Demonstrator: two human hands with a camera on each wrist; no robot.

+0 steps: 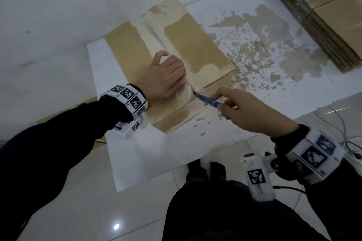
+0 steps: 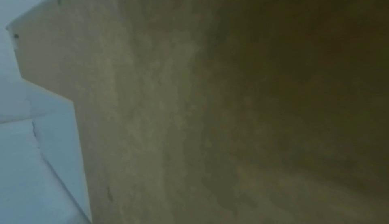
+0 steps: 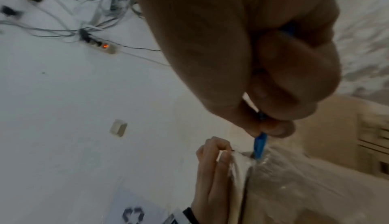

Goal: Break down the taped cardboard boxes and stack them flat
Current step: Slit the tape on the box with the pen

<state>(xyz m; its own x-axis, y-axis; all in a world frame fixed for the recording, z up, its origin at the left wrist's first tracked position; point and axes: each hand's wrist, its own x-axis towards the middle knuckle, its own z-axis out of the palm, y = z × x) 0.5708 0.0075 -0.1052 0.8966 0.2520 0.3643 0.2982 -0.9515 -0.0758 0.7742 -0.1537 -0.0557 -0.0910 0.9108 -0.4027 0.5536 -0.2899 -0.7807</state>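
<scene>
A brown cardboard box (image 1: 192,45) lies on a white board, its middle seam covered with clear tape (image 1: 184,94). My left hand (image 1: 174,76) presses down on the box top beside the seam, thumb spread; its fingers (image 3: 210,169) lie along the flap edge. My right hand (image 1: 227,101) grips a blue utility knife (image 1: 208,101), whose blade tip meets the tape at the box's near end. The right wrist view shows the knife (image 3: 260,144) entering the seam under wrinkled tape (image 3: 284,186). Blurred cardboard (image 2: 189,111) fills the left wrist view.
A tall stack of flattened cardboard (image 1: 323,15) stands at the far right. The white board (image 1: 156,152) has torn brown paper patches (image 1: 274,49). Cables and a power strip (image 3: 103,46) lie on the tiled floor to my right. My legs (image 1: 215,201) are below.
</scene>
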